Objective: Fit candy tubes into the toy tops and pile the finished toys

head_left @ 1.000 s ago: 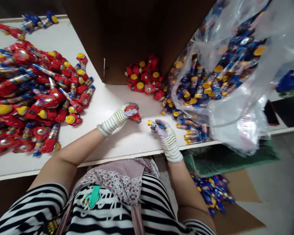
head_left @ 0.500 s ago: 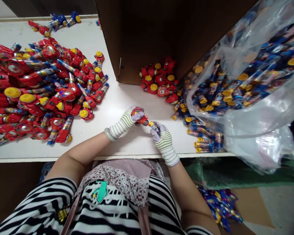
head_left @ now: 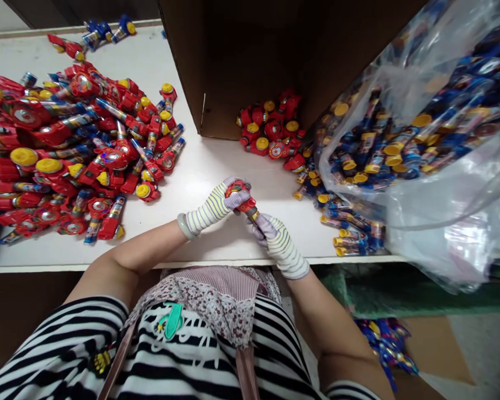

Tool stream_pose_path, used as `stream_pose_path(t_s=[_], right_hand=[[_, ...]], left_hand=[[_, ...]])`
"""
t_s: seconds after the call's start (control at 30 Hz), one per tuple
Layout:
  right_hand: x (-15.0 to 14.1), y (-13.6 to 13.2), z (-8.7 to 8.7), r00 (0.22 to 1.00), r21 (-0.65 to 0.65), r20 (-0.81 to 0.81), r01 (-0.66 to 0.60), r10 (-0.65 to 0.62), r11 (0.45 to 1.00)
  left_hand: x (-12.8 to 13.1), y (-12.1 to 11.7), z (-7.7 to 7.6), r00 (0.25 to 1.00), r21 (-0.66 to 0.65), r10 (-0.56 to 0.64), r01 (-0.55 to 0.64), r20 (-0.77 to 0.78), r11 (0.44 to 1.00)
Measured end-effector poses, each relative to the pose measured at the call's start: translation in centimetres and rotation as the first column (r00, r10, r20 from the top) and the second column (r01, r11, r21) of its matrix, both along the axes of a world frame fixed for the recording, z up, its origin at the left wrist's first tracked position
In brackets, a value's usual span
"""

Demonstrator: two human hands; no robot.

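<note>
My left hand [head_left: 221,203], in a striped knit glove, is closed round a small red toy body [head_left: 238,191] just above the white table [head_left: 216,166]. My right hand [head_left: 275,236], gloved the same way, is closed round a small tube whose yellow end [head_left: 255,213] meets the red toy. The two parts touch between my hands, near the table's front edge. A pile of red toys joined with tubes [head_left: 70,144] lies to the left.
An open brown cardboard box [head_left: 254,61] stands at the back with loose red toy bodies [head_left: 270,133] at its mouth. A clear plastic bag of blue and yellow tubes [head_left: 404,139] spills out at the right. More tubes lie on the floor [head_left: 385,341].
My hands came together: a second ago the red body and the tube were apart, now the tube's end is pressed into the red body. The view shifted slightly.
</note>
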State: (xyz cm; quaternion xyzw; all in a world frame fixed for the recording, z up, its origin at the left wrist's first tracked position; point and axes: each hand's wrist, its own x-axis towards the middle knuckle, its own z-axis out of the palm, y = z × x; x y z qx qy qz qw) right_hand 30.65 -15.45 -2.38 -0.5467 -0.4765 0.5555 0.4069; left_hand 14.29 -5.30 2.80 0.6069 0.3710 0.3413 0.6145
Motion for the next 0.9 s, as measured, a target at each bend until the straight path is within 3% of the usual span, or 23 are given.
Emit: stream_pose_path(t_s=[0.07,0.1,0.13,0.2,0.27,0.3,0.33,0.4,0.47,0.5,0.57,0.63,0.7,0.77,0.83,0.9], right_hand=[[-0.6,0.0,-0.6,0.927,-0.132,-0.367,-0.13,0.073,0.983],[-0.9,0.1,-0.7,0.907,-0.152,-0.418,-0.137,0.062,0.979],[-1.1,0.2,-0.8,0.929,-0.143,-0.369,-0.092,0.033,0.985],[-1.2,0.6,-0.5,0.996,-0.039,-0.039,0.084,-0.086,0.996],[-1.3,0.7,0.0,0.938,0.094,0.297,0.159,-0.18,0.983],[-1.3,0.7,0.1,0.917,0.112,0.355,0.153,-0.183,0.982],[-1.4,0.5,0.1,0.935,0.086,0.318,0.138,-0.158,0.987],[-1.8,-0.1,-0.1,0.999,-0.05,-0.009,0.035,-0.036,0.998],[-2.3,-0.6,-0.5,0.918,-0.169,-0.389,-0.157,0.08,0.973],[-2.5,-0.7,-0.7,0.884,-0.201,-0.458,-0.205,0.093,0.958],[-2.6,-0.5,-0.7,0.925,-0.224,-0.375,-0.153,0.06,0.962],[-2.2,0.3,-0.5,0.99,-0.161,-0.135,0.023,-0.046,0.987],[-1.7,1.2,-0.2,0.988,-0.07,0.075,0.138,-0.133,0.988],[-1.6,1.7,0.0,0.982,-0.061,0.137,0.136,-0.127,0.989],[-2.2,1.5,0.1,1.0,-0.133,-0.005,0.024,-0.024,0.991],[-3.5,1.0,0.3,0.946,-0.209,-0.309,-0.167,0.097,0.964]], left_hand=[[-0.6,0.5,0.5,0.996,0.117,-0.077,0.083,-0.055,0.99],[-0.8,0.7,0.6,0.99,0.142,-0.111,0.123,-0.088,0.982],[-1.0,0.9,0.7,0.986,0.141,-0.121,0.137,-0.113,0.981],[-0.9,1.0,0.6,0.99,0.074,-0.069,0.078,-0.121,0.994],[-0.6,0.8,0.3,0.995,-0.026,0.013,-0.016,-0.097,1.0],[-0.4,0.6,0.1,0.996,-0.07,0.035,-0.041,-0.078,0.997],[-0.3,0.5,-0.1,0.998,-0.097,0.037,-0.043,-0.054,0.994],[-0.4,0.3,-0.4,1.0,-0.1,0.01,-0.008,0.013,0.995],[-0.7,0.4,-0.4,0.996,-0.073,-0.042,0.048,0.078,0.996],[-0.9,0.5,-0.3,0.993,-0.061,-0.074,0.08,0.089,0.995],[-1.3,0.9,-0.1,0.993,-0.061,-0.101,0.105,0.066,0.993],[-1.4,1.2,0.0,0.999,-0.084,-0.048,0.05,0.027,0.995],[-1.5,1.5,-0.2,0.999,-0.116,0.035,-0.032,0.018,0.993],[-1.6,1.7,-0.6,0.997,-0.14,0.054,-0.046,0.053,0.989],[-1.9,1.8,-0.9,0.991,-0.159,0.008,0.013,0.132,0.987],[-2.6,2.0,-0.8,0.975,-0.164,-0.073,0.109,0.21,0.981]])
